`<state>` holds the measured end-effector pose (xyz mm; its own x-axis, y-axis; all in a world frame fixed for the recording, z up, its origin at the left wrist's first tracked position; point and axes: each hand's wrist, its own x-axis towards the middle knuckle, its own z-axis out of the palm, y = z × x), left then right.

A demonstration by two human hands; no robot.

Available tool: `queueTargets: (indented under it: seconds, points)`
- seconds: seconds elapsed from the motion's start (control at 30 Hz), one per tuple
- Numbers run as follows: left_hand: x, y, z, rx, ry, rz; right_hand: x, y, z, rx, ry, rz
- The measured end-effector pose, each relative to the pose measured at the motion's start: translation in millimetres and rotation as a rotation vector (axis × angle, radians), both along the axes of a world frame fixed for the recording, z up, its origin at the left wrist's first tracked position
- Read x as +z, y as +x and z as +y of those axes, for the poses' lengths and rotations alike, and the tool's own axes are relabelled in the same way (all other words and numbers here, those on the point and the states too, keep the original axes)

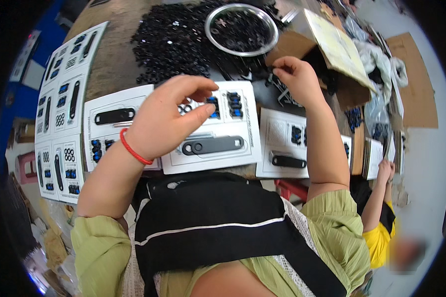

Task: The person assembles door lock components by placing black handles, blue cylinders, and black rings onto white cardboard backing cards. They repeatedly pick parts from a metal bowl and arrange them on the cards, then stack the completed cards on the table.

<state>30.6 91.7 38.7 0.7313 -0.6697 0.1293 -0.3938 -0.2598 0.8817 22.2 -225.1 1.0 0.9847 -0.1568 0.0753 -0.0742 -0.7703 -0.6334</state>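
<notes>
My left hand (pixel 171 116), a red cord on its wrist, hovers over the middle white card (pixel 208 166). Its thumb and fingers are apart, with nothing between them. That card carries a long black slotted bar (pixel 213 145), thin metal pins, black rings and stacked black-and-blue small parts (pixel 235 105); my hand covers some of them. To the right, my right hand (pixel 297 81) is closed in a pinch above a heap of thin dark and silvery pieces (pixel 281 94), beside an open cardboard box (pixel 295 47). Whatever the pinch holds is too small to make out.
A large pile of small black parts (pixel 171 39) lies at the back, beside a round metal tray (pixel 208 37) of more. Filled cards (pixel 59 133) line the left; another card (pixel 277 171) lies at right. A co-worker's hands (pixel 385 171) are at far right near stacked cards.
</notes>
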Motion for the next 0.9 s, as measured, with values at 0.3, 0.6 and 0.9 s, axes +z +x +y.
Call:
queueTargets:
  seconds: [0.3,0.6,0.9]
  points:
    - [-22,31,-49,-0.098,0.206,-0.182,-57,-103,-21,0.020,-0.170,0.438]
    - [-56,145,-132,0.115,0.395,-0.423,-38,-135,-27,-0.123,-0.130,0.139]
    - [-66,174,-176,-0.024,0.782,-0.370,-30,-148,-32,-0.061,-0.007,0.113]
